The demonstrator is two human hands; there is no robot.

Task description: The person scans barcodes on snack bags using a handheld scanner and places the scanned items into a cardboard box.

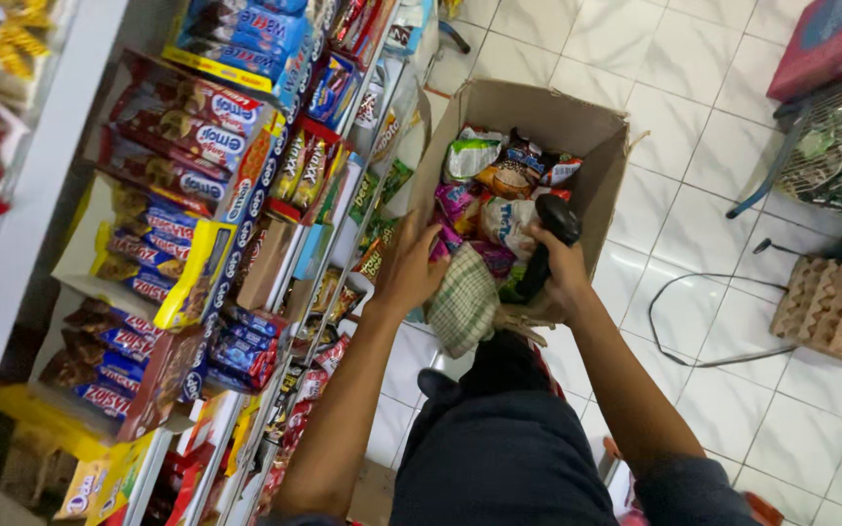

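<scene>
An open cardboard box (538, 112) stands on the white tiled floor, filled with several colourful snack packets (484, 185). My left hand (411, 268) reaches into the box's near side with fingers spread, touching the packets and a checked cloth (465, 302) draped over the near edge. My right hand (562, 273) grips a black handheld scanner (550, 239), held over the packets inside the box.
Shelves (246, 224) packed with chocolate bars and snack boxes run along the left. Stacked egg trays (835, 307) sit on the floor at right, with a black cable (684, 302) beside them. A wire rack (830, 136) and red box stand at top right.
</scene>
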